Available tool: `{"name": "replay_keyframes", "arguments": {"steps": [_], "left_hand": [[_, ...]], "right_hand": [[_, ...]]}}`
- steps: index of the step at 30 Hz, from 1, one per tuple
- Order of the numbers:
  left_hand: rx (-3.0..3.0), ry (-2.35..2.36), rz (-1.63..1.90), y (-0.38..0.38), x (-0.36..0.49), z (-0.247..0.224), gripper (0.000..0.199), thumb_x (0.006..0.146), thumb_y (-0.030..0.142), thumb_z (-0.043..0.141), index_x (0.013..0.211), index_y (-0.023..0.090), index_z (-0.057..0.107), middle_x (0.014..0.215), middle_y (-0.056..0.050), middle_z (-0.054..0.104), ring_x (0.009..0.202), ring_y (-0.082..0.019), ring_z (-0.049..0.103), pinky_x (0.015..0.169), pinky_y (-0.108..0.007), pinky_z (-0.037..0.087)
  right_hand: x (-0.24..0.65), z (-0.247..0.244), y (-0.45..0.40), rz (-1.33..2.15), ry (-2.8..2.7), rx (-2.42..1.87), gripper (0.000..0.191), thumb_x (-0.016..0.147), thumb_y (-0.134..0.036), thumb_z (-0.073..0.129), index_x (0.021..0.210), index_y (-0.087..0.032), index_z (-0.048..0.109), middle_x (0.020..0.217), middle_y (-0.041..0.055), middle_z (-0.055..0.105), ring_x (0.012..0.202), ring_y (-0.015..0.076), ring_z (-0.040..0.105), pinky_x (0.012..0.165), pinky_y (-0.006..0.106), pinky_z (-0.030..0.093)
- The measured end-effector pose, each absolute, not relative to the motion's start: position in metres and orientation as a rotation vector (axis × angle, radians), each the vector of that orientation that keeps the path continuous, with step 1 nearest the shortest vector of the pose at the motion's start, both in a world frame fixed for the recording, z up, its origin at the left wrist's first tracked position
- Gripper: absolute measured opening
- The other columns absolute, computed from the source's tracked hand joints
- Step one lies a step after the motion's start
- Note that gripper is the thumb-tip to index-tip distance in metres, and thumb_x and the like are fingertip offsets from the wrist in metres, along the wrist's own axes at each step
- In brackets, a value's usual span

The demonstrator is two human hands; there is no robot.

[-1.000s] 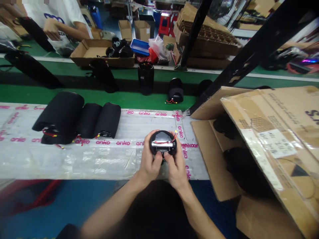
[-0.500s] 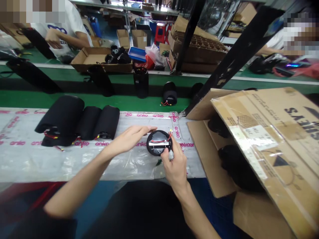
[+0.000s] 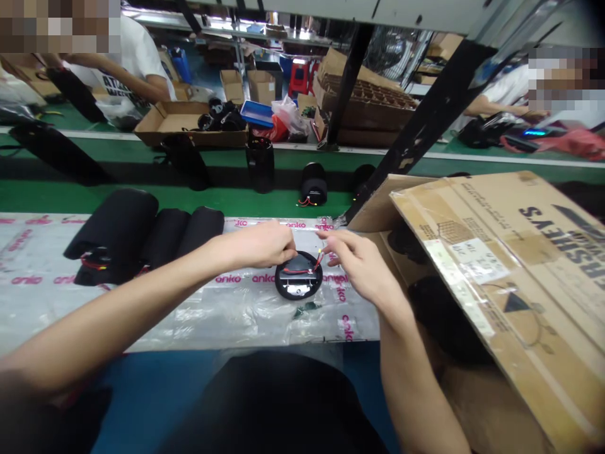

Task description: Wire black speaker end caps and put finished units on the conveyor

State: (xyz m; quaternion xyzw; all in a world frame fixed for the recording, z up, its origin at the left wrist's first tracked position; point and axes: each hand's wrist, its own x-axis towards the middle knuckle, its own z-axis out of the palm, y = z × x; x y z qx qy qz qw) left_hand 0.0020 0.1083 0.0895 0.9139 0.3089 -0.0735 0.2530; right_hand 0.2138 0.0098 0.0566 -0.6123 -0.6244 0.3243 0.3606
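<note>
On the plastic-sheeted desk [image 3: 203, 321], a round black disc [image 3: 299, 289] with red wires [image 3: 302, 271] lies flat. The left hand [image 3: 255, 247] sits at its eleven o'clock, fingers [image 3: 286, 243] curled; the right hand [image 3: 359, 265] at its one o'clock, fingers [image 3: 331, 236] pinched. Whether they grasp anything, I cannot tell. Black padded rolls [image 3: 111, 236] lie at nine o'clock.

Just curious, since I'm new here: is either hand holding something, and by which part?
Nothing clearly held: the left hand and right hand hover over the black disc.
</note>
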Motion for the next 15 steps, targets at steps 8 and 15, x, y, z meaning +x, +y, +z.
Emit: {"name": "replay_keyframes", "arguments": {"steps": [8,15], "left_hand": [[2.42,0.808,-0.04,0.113,0.001,0.088,0.019,0.092,0.028,0.067,0.085,0.029,0.085,0.071,0.0,0.079,0.06,-0.019,0.069,0.068,-0.029,0.046],[2.636,0.65,-0.144,0.114,0.009,0.088,0.028,0.094,0.017,0.06,0.072,0.023,0.077,0.065,-0.004,0.071,0.055,-0.02,0.059,0.059,-0.033,0.033]], "right_hand": [[0.186,0.095,0.033,0.607,-2.306,-1.833,0.036,0.093,-0.016,0.057,0.058,-0.019,0.061,0.052,0.0002,0.054,0.048,0.0123,0.038,0.054,0.03,0.027],[0.19,0.096,0.031,0.619,-2.395,-1.842,0.029,0.094,-0.01,0.053,0.073,-0.016,0.073,0.066,0.0076,0.07,0.055,0.017,0.054,0.058,0.032,0.031]]}}
